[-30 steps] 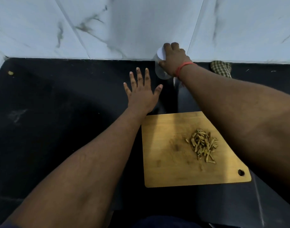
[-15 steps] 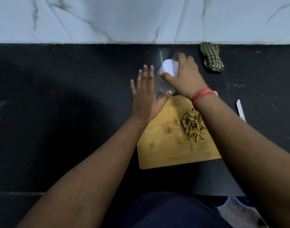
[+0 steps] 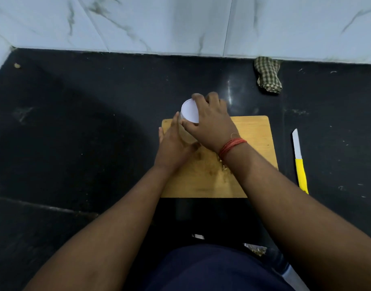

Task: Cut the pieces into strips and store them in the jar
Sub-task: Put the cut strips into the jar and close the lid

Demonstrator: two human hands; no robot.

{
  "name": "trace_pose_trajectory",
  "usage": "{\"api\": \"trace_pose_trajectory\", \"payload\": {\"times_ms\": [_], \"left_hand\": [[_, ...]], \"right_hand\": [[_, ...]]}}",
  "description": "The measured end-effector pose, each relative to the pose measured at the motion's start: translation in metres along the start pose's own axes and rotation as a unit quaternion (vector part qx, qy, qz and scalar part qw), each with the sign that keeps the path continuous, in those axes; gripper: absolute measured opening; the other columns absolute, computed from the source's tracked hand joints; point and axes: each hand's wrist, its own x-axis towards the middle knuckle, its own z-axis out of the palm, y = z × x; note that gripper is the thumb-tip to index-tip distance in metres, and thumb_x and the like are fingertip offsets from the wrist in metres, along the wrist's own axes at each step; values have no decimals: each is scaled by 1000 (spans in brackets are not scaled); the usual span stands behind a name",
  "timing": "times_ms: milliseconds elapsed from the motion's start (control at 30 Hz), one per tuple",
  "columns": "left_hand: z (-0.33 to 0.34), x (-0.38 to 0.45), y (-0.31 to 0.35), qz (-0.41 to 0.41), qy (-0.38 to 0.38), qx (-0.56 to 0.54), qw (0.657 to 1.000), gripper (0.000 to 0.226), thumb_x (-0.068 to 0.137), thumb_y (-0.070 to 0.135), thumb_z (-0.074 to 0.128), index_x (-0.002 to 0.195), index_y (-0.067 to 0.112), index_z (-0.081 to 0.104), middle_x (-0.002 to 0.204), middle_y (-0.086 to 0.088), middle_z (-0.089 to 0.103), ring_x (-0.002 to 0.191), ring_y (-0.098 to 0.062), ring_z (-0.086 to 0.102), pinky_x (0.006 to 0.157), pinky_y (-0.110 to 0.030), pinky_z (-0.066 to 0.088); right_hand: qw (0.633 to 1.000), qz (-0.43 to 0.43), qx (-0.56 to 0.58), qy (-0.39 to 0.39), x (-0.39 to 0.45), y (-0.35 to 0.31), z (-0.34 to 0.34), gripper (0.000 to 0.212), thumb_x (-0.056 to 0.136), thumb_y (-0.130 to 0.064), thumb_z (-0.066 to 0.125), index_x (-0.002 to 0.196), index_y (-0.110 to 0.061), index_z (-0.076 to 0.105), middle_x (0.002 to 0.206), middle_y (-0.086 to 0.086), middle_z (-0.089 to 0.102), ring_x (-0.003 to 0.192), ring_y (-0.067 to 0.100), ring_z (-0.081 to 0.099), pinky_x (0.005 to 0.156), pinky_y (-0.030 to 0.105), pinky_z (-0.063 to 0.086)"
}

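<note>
Jar (image 3: pixel 187 122) stands at the far left corner of my board (image 3: pixel 252 131), clear-walled with a white lid (image 3: pixel 188 111) on top. My right hand (image 3: pixel 212 122) comes over it from the right, fingers curled round the lid's far edge and thumb on the near side, so I am grasping the lid. My left hand (image 3: pixel 173 143) lies flat against the jar's left wall, fingers straight and together, thumb stretched under the jar's near side; it is pressing, not clenched. A red thread band (image 3: pixel 232 147) circles my right wrist. Strips (image 3: pixel 224 166) on the board are mostly hidden under my right forearm; only a few pale bits show beside it. On the black bench (image 3: pixel 75 133), a knife (image 3: pixel 299 160) with a yellow handle lies just right of the board, blade pointing away from me. A checked cloth (image 3: pixel 267 74) sits bunched against the marble wall (image 3: pixel 159 22), well beyond the board.
</note>
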Motion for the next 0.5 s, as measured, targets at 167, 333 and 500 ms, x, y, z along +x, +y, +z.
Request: {"api": "trace_pose_trajectory", "payload": {"times_ms": [167, 333, 500], "left_hand": [[-10, 7, 3, -2, -27, -22, 999, 93, 83, 43, 78, 153, 24, 20, 148, 4, 45, 138, -18, 43, 124, -58, 1], [-13, 12, 8, 19, -21, -44, 999, 98, 79, 41, 82, 154, 21, 21, 150, 5, 40, 133, -7, 39, 124, -58, 8], [-12, 19, 8, 36, -16, -123, 992, 100, 75, 34, 87, 152, 20, 26, 142, 8, 44, 118, 2, 43, 99, -35, 51]], "right_hand": [[1000, 11, -15, -18, 4, -4, -1, 72, 85, -60, 54, 142, -22, 36, 136, 9, 38, 120, 31, 41, 98, 43, 47], [999, 11, -35, -32, 4, -10, -4, 74, 83, -59, 59, 144, -23, 37, 134, 8, 41, 119, 30, 41, 98, 43, 47], [996, 10, -72, -44, 4, -15, -6, 79, 80, -61, 60, 145, -22, 38, 132, 7, 44, 116, 31, 42, 98, 44, 46]]}}
